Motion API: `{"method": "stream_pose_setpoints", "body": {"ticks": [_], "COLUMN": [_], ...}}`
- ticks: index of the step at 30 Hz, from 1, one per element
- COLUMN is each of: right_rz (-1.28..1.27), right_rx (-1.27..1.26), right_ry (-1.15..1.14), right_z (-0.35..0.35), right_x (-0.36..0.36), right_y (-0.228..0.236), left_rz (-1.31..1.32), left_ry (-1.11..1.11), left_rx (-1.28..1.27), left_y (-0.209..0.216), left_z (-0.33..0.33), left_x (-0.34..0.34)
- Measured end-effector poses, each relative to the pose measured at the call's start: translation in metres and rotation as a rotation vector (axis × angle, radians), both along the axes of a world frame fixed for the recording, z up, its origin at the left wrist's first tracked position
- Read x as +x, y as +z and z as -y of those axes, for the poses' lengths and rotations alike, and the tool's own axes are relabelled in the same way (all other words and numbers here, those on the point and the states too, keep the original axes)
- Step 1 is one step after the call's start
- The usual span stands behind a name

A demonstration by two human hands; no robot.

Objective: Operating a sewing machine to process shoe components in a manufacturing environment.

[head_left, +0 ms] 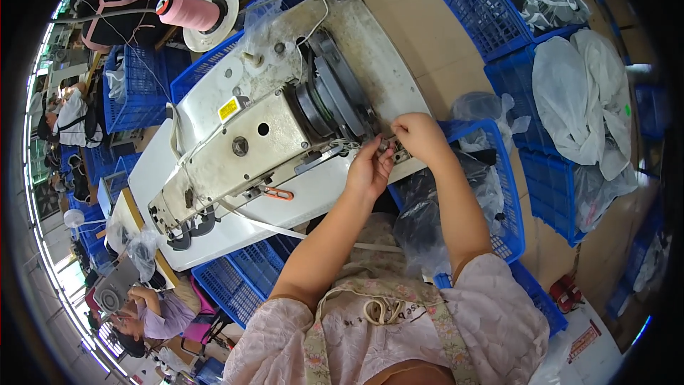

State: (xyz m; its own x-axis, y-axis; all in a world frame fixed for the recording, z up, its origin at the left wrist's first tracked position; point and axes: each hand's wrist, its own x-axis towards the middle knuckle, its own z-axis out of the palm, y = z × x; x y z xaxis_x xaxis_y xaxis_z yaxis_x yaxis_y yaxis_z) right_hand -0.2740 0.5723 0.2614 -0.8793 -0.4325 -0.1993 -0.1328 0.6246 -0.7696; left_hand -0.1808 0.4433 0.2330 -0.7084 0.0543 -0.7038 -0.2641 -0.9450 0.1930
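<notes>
Both my hands work close together at the right end of a cream industrial sewing machine (pixel 267 125), beside its dark handwheel (pixel 338 93). My left hand (pixel 368 171) is turned partly palm up, its fingers curled round a small metallic piece too small to name. Just to the right, my right hand (pixel 419 135) is closed in a pinch, the fingertips close to the left hand's. What it pinches is hidden. Under both hands, small metal fittings (pixel 400 151) sit at the table's edge. An orange loop-shaped tool (pixel 279 193) lies on the white tabletop (pixel 313 196) in front of the machine.
Pink thread cones (pixel 191 11) stand on round holders at the far left. A blue basket (pixel 514 221) with plastic bags is by my right forearm. Stacked blue crates (pixel 548 192) with white fabric stand farther right. Another person (pixel 167 310) sits at the lower left.
</notes>
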Motion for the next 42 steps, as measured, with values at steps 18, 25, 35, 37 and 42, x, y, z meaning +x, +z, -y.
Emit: {"method": "stream_pose_setpoints", "body": {"ticks": [18, 25, 35, 37, 42], "right_rz": [0.087, -0.178, 0.314, 0.168, 0.174], "right_rx": [-0.189, -0.073, -0.416, -0.353, -0.244], "right_ry": [0.018, -0.207, -0.109, -0.013, -0.091], "right_z": [0.07, 0.044, 0.052, 0.056, 0.031], "right_x": [-0.074, -0.002, -0.06, -0.06, -0.025], "right_y": [-0.049, -0.02, -0.046, -0.023, -0.042], "left_rz": [-0.058, 0.041, 0.035, 0.044, 0.068], "left_ry": [-0.296, -0.229, -0.261, -0.258, -0.267], "left_rx": [0.101, 0.07, 0.09, 0.075, 0.039], "left_y": [-0.005, -0.015, -0.017, -0.017, -0.017], "left_z": [-0.003, 0.005, -0.002, 0.003, 0.009], "left_x": [-0.02, -0.008, -0.011, -0.008, -0.008]}}
